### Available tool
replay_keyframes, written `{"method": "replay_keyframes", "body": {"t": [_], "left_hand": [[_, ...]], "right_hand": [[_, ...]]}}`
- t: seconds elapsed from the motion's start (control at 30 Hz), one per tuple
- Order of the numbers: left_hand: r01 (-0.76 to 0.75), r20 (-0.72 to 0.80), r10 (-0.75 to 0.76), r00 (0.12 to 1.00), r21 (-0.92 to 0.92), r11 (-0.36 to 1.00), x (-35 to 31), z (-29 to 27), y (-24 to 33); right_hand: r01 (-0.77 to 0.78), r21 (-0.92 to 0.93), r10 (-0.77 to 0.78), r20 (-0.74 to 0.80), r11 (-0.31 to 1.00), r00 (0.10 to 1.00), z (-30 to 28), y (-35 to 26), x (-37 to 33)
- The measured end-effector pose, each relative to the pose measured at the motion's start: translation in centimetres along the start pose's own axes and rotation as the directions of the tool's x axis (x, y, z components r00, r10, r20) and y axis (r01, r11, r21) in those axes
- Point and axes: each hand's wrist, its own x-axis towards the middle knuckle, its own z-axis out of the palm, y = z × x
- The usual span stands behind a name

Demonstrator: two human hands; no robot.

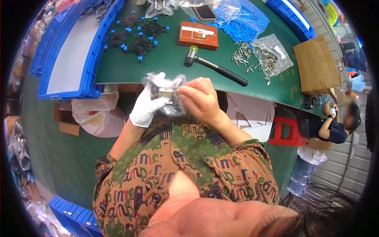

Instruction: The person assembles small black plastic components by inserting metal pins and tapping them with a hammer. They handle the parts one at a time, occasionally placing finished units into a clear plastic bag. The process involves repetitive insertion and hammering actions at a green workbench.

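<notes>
My left hand [147,106], in a white glove, is closed around a crumpled clear plastic bag [175,107] with something dark inside. A thin yellow band [162,94] crosses the bag's front. The bare fingertips of my right hand [202,99] are pinched together at the band's right end, close against the plastic. Both hands are in front of my chest, just off the near edge of the green table [166,65]. What lies inside the bag is too hidden by folds and fingers to name.
On the table are a mallet [215,66], an orange-brown box [198,35], black frames with blue corners [140,45], blue pieces [242,29], metal pins [268,62] and a phone [204,12]. Blue bins [92,59] stand left, a cardboard box [316,65] right. A co-worker [335,128] is at far right.
</notes>
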Motion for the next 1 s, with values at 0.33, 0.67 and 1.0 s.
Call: {"method": "replay_keyframes", "body": {"t": [0.33, 0.67, 1.0], "left_hand": [[-0.037, -0.04, 0.045, 0.998, 0.17, 0.985, 0.5, 0.4, -0.6], [0.009, 0.01, -0.013, 1.0, 0.35, 0.937, 1.0, 1.0, 0.3], [-0.084, 0.011, 0.091, 0.996, 0.517, 0.852, 1.1, 0.3, -0.2]], "right_hand": [[0.16, -0.348, -0.091, 0.208, 0.924, 0.974, 0.5, -0.3, 0.7], [0.248, -0.312, -0.1, 0.42, 0.917, 0.902, 0.8, -0.2, 1.1], [0.088, -0.139, -0.028, 0.384, 0.986, 0.923, 0.6, -0.2, 2.0]]}}
